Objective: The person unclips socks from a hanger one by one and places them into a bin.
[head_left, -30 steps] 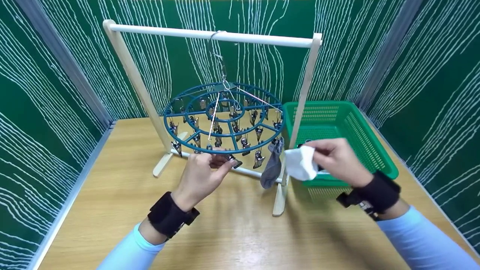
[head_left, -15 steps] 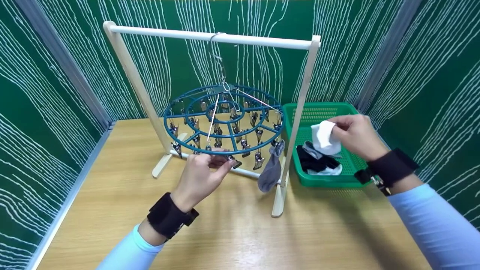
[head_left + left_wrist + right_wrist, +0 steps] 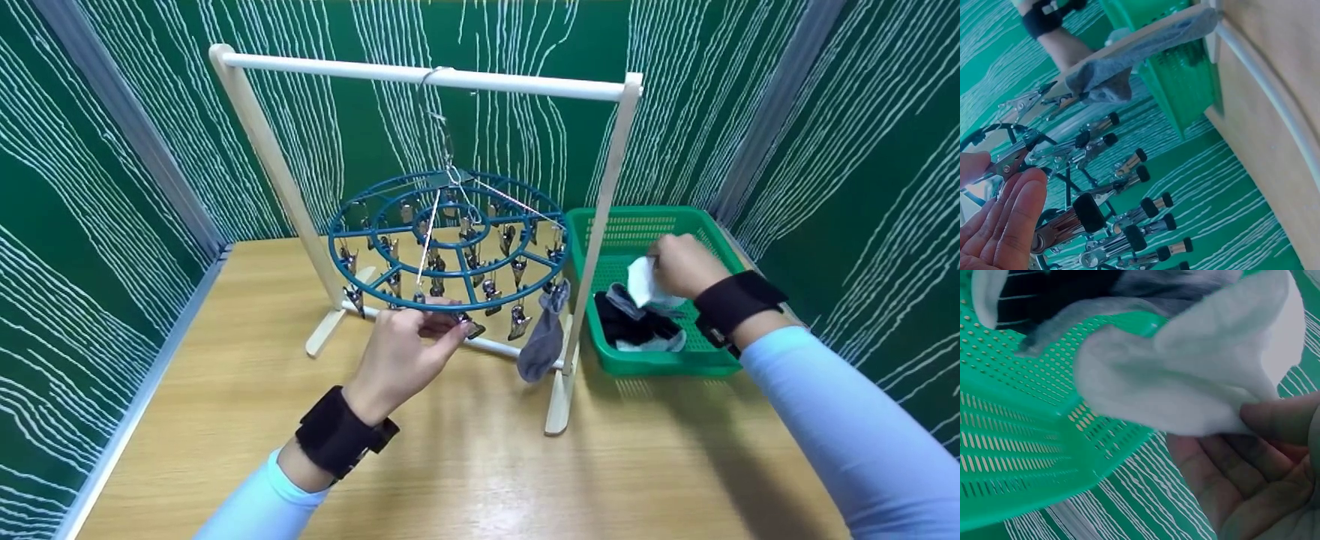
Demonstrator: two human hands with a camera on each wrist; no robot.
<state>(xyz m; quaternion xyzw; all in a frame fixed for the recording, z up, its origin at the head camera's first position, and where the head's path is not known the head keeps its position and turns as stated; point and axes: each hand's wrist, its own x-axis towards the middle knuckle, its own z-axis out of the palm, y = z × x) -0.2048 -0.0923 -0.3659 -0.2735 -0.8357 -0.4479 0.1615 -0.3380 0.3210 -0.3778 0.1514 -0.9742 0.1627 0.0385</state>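
In the head view my left hand (image 3: pixel 397 364) stays at the front edge of a round blue clip hanger (image 3: pixel 487 305). Thumb and fingers pinch a metal clip (image 3: pixel 1008 162), as the left wrist view shows. My right hand (image 3: pixel 681 264) is above the green basket (image 3: pixel 667 367), pinching a white sock (image 3: pixel 1185 377) by one edge. That sock droops from the fingertips. Black, grey and white socks (image 3: pixel 637 326) lie bunched in the basket. A grey sock (image 3: pixel 541 349) hangs from a clip at the hanger's right front edge.
A wooden stand (image 3: pixel 517 85) carries the hanger by a metal hook. Its right post (image 3: pixel 606 180) rises between the hanger and the basket. Several metal clips (image 3: pixel 517 322) dangle below the rings. Green patterned walls enclose the wooden table (image 3: pixel 465 465).
My right hand has carried the white sock rightward from beside the post to over the basket, then turned over and shifted slightly left. The left hand keeps its place on the clip.
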